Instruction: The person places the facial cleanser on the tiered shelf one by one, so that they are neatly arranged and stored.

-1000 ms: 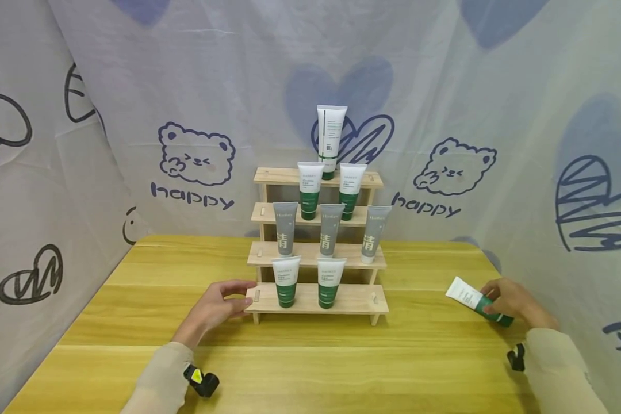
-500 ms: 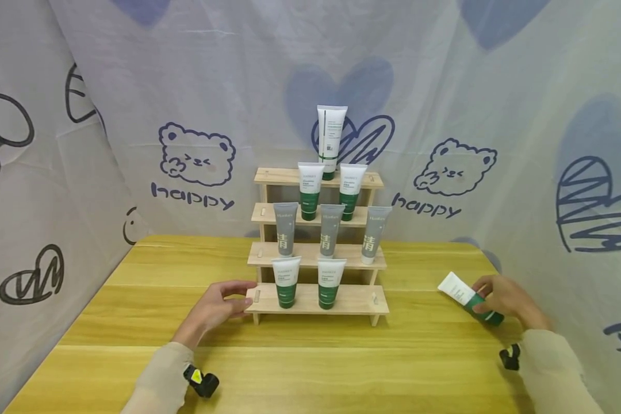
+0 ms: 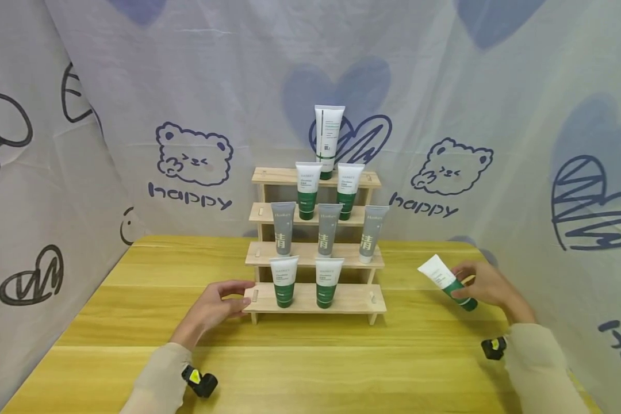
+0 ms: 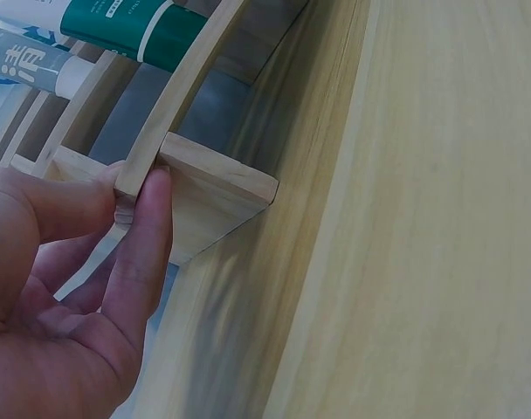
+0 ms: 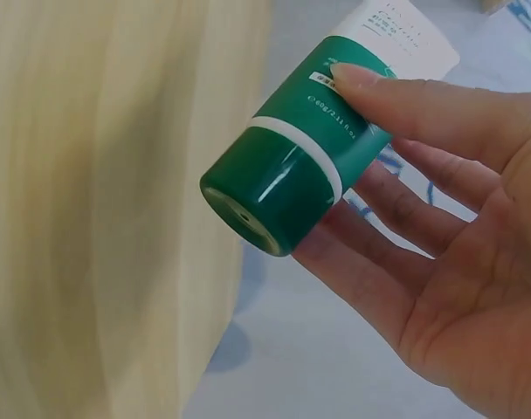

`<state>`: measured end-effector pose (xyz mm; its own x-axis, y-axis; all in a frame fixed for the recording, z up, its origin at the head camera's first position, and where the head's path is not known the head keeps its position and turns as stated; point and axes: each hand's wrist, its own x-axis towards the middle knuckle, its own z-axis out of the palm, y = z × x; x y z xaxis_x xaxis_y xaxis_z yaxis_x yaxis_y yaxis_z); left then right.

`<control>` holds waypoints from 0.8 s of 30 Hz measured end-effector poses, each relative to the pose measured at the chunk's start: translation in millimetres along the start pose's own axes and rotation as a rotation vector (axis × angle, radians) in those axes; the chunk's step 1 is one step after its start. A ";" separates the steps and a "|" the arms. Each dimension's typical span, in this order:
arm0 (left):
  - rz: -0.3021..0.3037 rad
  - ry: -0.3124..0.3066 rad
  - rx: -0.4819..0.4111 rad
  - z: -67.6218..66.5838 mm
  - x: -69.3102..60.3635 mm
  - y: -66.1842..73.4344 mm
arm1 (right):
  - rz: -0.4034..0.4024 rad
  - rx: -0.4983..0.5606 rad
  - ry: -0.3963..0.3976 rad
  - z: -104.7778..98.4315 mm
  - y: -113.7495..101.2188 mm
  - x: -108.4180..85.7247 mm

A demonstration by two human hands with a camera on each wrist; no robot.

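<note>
My left hand (image 3: 212, 307) pinches the left end of the lowest shelf of a wooden tiered stand (image 3: 352, 299); in the left wrist view thumb and fingers meet over the board's corner (image 4: 143, 161). Off to the right of the stand, my right hand (image 3: 489, 284) holds a white and green squeeze tube (image 3: 447, 282), tilted with its white end up and to the left. The right wrist view shows the thumb on the green part of that tube (image 5: 309, 131) and the fingers behind it. The lowest shelf bears two white and green tubes (image 3: 284, 282), standing on their caps.
Three grey tubes (image 3: 327, 230) stand on the second shelf. Above them are two white and green tubes (image 3: 307, 190), and one taller white tube (image 3: 328, 138) tops the stand. A printed cloth (image 3: 196, 86) hangs behind the yellow wooden table (image 3: 310, 368).
My right hand has moved left with the tube and raised it from near the tabletop, the tube tilting more upright. My left hand stays at the shelf end.
</note>
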<state>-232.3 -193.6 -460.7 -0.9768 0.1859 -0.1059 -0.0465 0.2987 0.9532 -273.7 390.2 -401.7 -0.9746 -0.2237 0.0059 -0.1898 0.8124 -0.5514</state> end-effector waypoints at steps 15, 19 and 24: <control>-0.010 0.010 0.009 -0.6 2.6 -3.6 | -0.053 0.116 0.075 13.9 -52.0 13.8; -0.008 0.005 0.008 -0.9 3.0 -3.4 | -0.064 0.141 0.084 18.6 -62.0 13.5; -0.009 0.005 0.011 0.1 2.4 -1.7 | -0.056 0.158 0.090 22.8 -70.9 13.7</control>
<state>-234.5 -193.5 -462.5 -0.9774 0.1785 -0.1136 -0.0536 0.3103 0.9491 -270.8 317.2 -381.5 -0.9710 -0.2118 0.1109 -0.2303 0.7037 -0.6722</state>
